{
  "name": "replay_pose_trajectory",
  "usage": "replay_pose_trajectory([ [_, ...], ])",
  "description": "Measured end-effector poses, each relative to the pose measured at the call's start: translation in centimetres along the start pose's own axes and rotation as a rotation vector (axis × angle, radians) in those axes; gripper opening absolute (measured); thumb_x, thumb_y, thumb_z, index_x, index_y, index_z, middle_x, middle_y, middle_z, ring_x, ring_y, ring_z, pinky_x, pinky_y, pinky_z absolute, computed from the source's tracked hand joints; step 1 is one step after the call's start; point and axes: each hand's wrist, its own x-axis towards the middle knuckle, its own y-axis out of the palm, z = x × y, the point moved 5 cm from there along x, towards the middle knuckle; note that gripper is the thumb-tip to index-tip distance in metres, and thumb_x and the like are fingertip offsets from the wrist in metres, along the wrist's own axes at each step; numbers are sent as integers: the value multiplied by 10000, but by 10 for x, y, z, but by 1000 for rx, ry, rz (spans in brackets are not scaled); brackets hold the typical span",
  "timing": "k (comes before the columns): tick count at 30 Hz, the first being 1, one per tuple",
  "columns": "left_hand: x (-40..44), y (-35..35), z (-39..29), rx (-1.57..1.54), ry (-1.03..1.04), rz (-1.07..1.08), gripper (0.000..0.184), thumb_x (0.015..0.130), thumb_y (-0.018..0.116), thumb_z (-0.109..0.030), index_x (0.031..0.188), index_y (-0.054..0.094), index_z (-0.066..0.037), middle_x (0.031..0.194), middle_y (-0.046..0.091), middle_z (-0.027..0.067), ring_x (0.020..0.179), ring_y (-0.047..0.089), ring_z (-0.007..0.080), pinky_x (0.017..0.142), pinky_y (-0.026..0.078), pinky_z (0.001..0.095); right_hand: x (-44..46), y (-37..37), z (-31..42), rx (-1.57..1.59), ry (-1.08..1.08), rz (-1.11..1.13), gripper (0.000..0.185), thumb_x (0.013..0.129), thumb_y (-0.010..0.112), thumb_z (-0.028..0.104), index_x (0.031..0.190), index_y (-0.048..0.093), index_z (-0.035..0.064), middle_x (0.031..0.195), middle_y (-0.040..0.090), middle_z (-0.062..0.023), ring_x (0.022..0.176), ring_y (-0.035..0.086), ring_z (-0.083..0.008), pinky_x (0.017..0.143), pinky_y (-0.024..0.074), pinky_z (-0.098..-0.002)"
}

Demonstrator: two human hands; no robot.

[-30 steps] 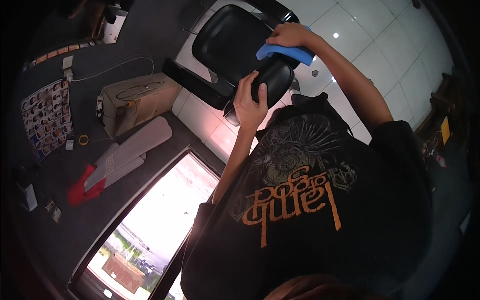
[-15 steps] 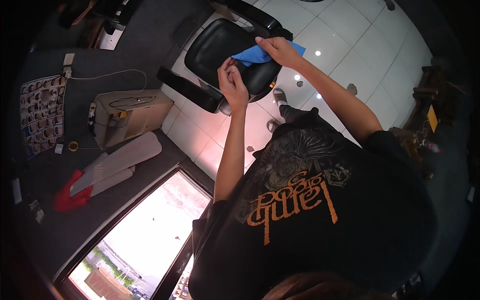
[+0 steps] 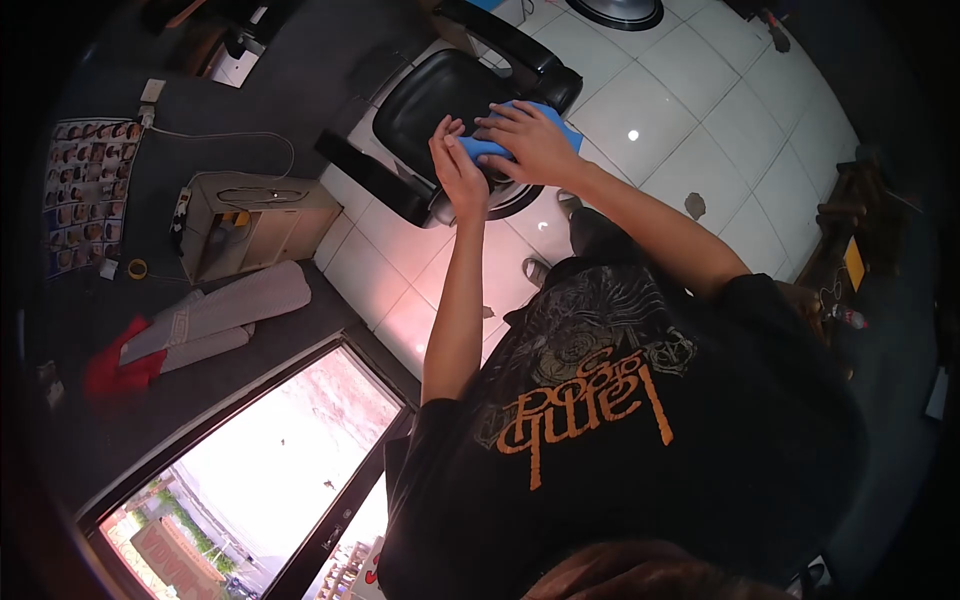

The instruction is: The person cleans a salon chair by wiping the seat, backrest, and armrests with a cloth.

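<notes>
A blue cloth [image 3: 484,149] is bunched between my two hands, above the seat of a black salon-type chair [image 3: 430,95]. My right hand [image 3: 535,145] lies over the cloth from the right, its fingers spread across it and pointing left. Part of the cloth shows beyond the wrist and knuckles of that hand. At the cloth's left end, my left hand [image 3: 461,175] is half curled, with the cloth's edge against its thumb side. The palm of the right hand is hidden, and so is the part of the cloth under it.
Black armrests [image 3: 365,175] flank the chair. A wooden cabinet [image 3: 290,235] with a cable on top stands left, near a grey and red rolled item [image 3: 210,325]. A glass door [image 3: 270,450] lies lower left. Another chair base [image 3: 620,8] stands on the white tiles at top.
My right hand has moved left and down, from pinching the cloth to spreading over it. The cloth is more bunched and closer to my left hand. The view has shifted slightly.
</notes>
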Motion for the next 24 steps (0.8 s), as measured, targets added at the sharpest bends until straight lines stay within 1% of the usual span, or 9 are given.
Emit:
replay_pose_trajectory([
  [1,-2,0,-2,8,-36,-11,424,1147,355,-248,1410,517,43,1318,611,220,1207,618,307,1057,464,399,9,6,-8,-6,11,30,467,973,636,488,1210,755,104,1281,725,-125,1314,607,-320,1174,379,-492],
  [5,-4,1,-15,171,-12,-96,434,1145,368,-256,1420,513,47,1365,622,230,1240,618,299,1083,450,400,52,34,-52,37,291,740,628,1014,503,592,1080,789,37,1150,745,-237,1155,691,-401,1046,491,-473],
  [8,-3,9,-15,270,22,-113,420,1137,397,-236,1416,522,52,1373,626,233,1254,621,323,1081,459,407,78,47,-69,158,297,979,635,1010,494,596,1145,784,47,1177,739,-243,1154,688,-413,1041,491,-479],
  [13,-1,14,-10,538,55,-123,404,1112,463,-251,1390,559,26,1355,622,224,1257,611,354,1072,466,442,91,108,-100,550,219,1460,639,1024,492,581,1480,598,148,1505,579,-156,1345,575,-335,1109,463,-401],
  [17,-1,14,-10,603,-18,-153,383,1117,451,-252,1349,606,11,1302,649,224,1213,629,349,1050,474,439,85,115,-100,461,102,1400,641,1039,479,533,1467,597,71,1515,562,-193,1327,590,-347,1110,455,-399],
  [19,0,15,-9,550,-63,-228,379,1120,443,-253,1335,623,3,1277,663,219,1190,636,348,1040,476,439,76,57,-83,369,81,1166,667,1062,396,550,1330,687,14,1352,663,-256,1279,623,-411,1093,463,-453],
  [20,3,16,-7,583,-75,-242,386,1124,435,-260,1338,622,2,1275,665,217,1177,641,345,1030,481,436,74,30,-75,309,9,1170,690,1066,356,560,1272,708,3,1315,683,-245,1249,636,-413,1076,475,-477],
  [21,1,12,-7,616,-96,-253,394,1127,426,-266,1341,621,1,1273,667,215,1163,646,343,1021,485,433,66,17,-69,254,-23,1131,590,1075,439,525,1271,721,45,1283,714,-180,1233,652,-370,1073,471,-494],
  [24,-1,12,1,640,-177,-293,448,1139,390,-314,1334,633,8,1241,688,208,1112,672,314,990,506,415,19,1,-78,402,-232,314,499,1071,506,450,1333,682,63,1353,683,-134,1286,618,-330,1105,450,-484],
])
